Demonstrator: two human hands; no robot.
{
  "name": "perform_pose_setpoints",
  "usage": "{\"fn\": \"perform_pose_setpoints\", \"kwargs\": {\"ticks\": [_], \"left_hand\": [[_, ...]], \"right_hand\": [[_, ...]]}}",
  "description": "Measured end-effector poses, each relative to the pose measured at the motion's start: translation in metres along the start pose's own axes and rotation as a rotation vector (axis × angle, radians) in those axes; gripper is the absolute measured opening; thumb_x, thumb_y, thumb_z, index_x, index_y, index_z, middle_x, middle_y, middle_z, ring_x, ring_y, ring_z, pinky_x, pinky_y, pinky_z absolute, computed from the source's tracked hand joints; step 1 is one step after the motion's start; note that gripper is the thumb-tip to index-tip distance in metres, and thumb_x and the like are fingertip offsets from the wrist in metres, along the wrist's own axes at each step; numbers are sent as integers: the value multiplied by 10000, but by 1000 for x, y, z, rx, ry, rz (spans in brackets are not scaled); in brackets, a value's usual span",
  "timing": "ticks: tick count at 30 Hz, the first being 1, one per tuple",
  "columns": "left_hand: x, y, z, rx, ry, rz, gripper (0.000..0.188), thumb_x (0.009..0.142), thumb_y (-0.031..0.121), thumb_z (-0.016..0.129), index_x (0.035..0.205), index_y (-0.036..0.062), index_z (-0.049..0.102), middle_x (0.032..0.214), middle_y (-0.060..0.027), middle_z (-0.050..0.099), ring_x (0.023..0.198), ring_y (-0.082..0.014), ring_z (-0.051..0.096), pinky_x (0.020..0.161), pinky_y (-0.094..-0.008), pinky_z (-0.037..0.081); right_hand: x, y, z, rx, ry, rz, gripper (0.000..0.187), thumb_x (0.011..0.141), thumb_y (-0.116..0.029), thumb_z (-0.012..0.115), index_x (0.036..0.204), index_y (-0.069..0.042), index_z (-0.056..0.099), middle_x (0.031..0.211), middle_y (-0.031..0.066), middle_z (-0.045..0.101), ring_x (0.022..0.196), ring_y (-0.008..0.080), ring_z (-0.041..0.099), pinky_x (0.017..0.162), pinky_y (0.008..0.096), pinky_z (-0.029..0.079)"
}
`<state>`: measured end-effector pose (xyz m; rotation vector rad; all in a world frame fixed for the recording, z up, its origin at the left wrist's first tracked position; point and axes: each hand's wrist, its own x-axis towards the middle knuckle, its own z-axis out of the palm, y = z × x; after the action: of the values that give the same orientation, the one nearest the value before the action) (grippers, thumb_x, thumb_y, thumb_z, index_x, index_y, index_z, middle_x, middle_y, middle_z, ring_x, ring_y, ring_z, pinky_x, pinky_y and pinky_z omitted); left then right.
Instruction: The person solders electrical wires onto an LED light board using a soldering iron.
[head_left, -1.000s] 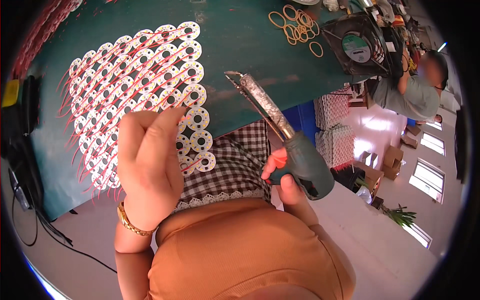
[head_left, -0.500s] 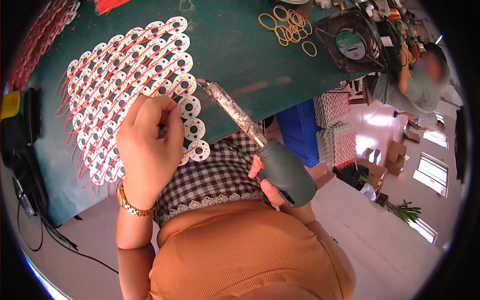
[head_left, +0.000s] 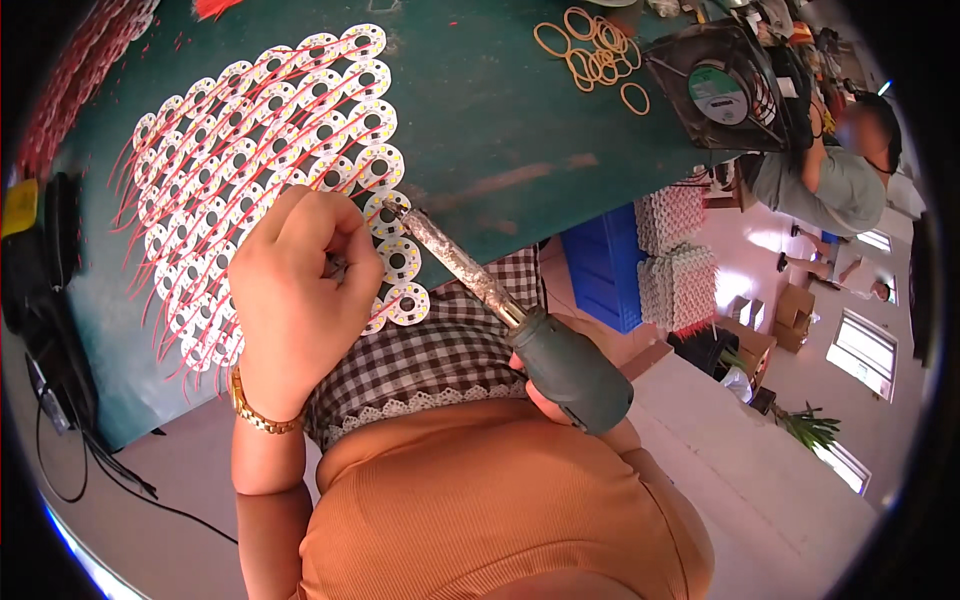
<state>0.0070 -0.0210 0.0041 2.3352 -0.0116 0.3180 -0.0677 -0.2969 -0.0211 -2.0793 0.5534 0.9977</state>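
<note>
A panel of white ring-shaped LED circuit boards [head_left: 322, 88], with red wires running across it, lies on the green tabletop. My left hand [head_left: 303, 275] is over the panel's near right part, thumb and fingers pinched together; what they hold, if anything, is hidden. In my right hand [head_left: 545, 400] is a soldering iron [head_left: 572, 370] with a dark green handle and a worn metal barrel. That hand is partly hidden behind the handle. The iron's tip is at a ring board on the panel's right edge, just right of my left fingertips; whether it touches cannot be made out.
Rubber bands [head_left: 600, 50] and a black fan [head_left: 715, 90] are at the table's far right. Red-wired parts [head_left: 75, 90] are piled far left, near black cables [head_left: 60, 330]. Beyond the right edge stand a blue bin [head_left: 603, 270] and stacked boards [head_left: 678, 285]. Another person [head_left: 830, 170] sits farther right.
The iron's tip has come nearer, from beside one edge board to over the one below it. My left hand has shifted slightly, still pinched. The whole view has shifted a little.
</note>
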Motion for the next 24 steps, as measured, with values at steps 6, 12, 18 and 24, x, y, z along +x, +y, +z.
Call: {"fn": "perform_pose_setpoints", "kwargs": {"ticks": [6,12,18,24], "left_hand": [[-1,-2,3,10,-1,-15,148,727,-38,683,774,65,588,678,-45,555,517,-181,553,476,-308,441],[-1,-4,4,7,6,-7,154,714,-28,691,783,71,594,690,-43,558,535,-188,561,484,-317,445],[-3,-4,5,17,5,-12,155,714,-23,690,783,73,590,693,-46,562,539,-201,569,489,-324,452],[-4,-7,5,40,16,7,154,718,-23,686,784,74,586,695,-46,564,539,-205,570,488,-324,454]], "right_hand": [[16,2,27,-398,384,-637,247,689,-266,815,815,-79,715,742,81,697,653,266,690,603,367,550],[11,10,4,151,-39,-470,225,744,-164,781,892,-41,664,735,105,693,679,253,698,609,357,547],[5,-6,21,-12,234,-467,145,776,-197,763,826,-85,685,704,62,679,649,208,678,598,337,530],[-14,-101,-10,-96,-162,403,339,914,-460,641,896,-129,711,704,-13,637,598,124,584,584,308,495]]}}
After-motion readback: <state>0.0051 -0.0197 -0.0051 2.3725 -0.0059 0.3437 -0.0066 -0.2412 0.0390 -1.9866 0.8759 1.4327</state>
